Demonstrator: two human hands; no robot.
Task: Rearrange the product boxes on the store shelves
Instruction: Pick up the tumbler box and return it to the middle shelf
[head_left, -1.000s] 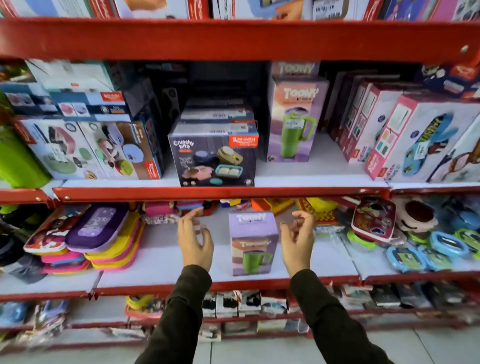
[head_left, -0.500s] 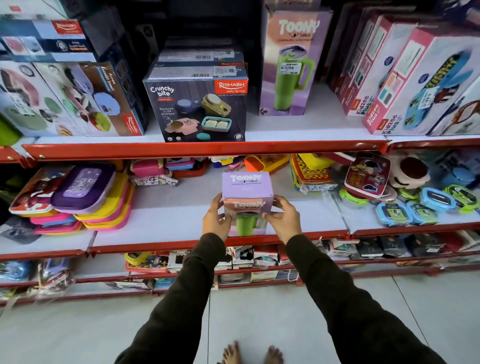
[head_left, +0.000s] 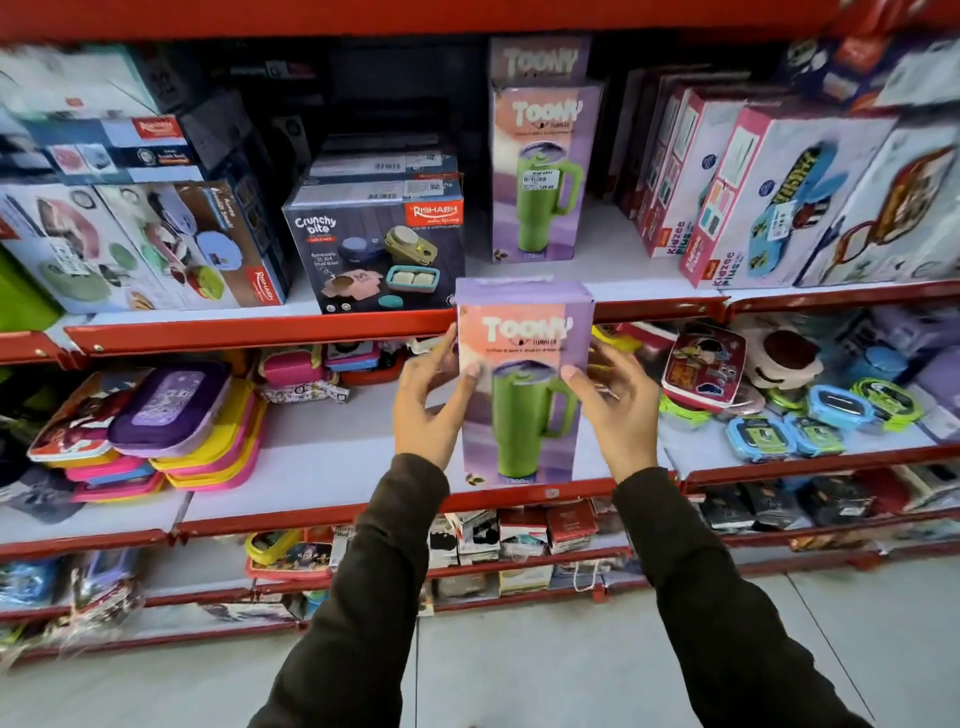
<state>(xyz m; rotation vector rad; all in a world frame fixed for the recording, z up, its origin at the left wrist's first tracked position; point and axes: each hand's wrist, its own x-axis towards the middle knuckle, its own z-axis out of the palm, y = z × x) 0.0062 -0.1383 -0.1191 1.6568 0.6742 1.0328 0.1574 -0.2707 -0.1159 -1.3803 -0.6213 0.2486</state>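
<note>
Left hand (head_left: 428, 410), right hand (head_left: 615, 410) — raised, fingers spread

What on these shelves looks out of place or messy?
The pink Kidzee Plus boxes on the upper shelf lean sideways instead of standing straight. The held Toony tumbler box sits in both hands, away from its matching box above.

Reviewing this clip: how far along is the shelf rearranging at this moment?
Done: a purple Toony tumbler box stands upright on the upper white shelf, right of the dark Crunchy Bite box. In hand: a matching purple-and-pink Toony box is held upright between the left hand and right hand, in front of the shelves. Left: setting it down; where it goes can't be told.
</note>
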